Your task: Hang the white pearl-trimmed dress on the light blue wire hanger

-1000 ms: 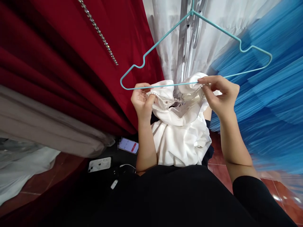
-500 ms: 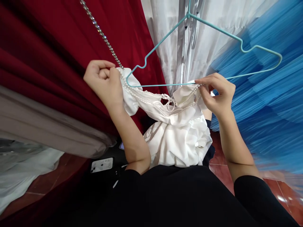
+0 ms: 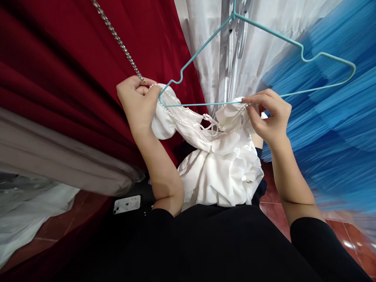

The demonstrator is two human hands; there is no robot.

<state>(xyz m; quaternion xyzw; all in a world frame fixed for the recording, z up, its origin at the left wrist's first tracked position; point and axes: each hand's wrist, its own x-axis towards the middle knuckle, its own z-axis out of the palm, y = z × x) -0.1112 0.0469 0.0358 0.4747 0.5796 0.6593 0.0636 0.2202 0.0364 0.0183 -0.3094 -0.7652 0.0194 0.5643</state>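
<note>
A white garment with pearl-beaded trim (image 3: 220, 176) lies gathered over my lap, its neckline raised between my hands. My left hand (image 3: 139, 102) pinches the beaded edge beside the left end of a light blue wire hanger (image 3: 202, 104). My right hand (image 3: 268, 113) is closed on the other beaded edge and the hanger's bottom bar together. The hanger's left corner overlaps the white fabric, while its right corner sticks out past my right hand. A sparkling beaded chain (image 3: 117, 37) runs from the upper left down to my left hand.
Red fabric (image 3: 88, 78) hangs at the left above a greyish drape (image 3: 58, 149). White fabric (image 3: 202, 31) hangs behind the hanger, and blue tulle (image 3: 337, 129) fills the right. A phone (image 3: 127, 204) lies on something dark at lower left. Red floor tiles (image 3: 273, 192) show below.
My left hand has moved right, closer to the hanger's left corner, and the chain's lower end has shifted left and up. The hanger has moved slightly. My right hand keeps nearly the same place.
</note>
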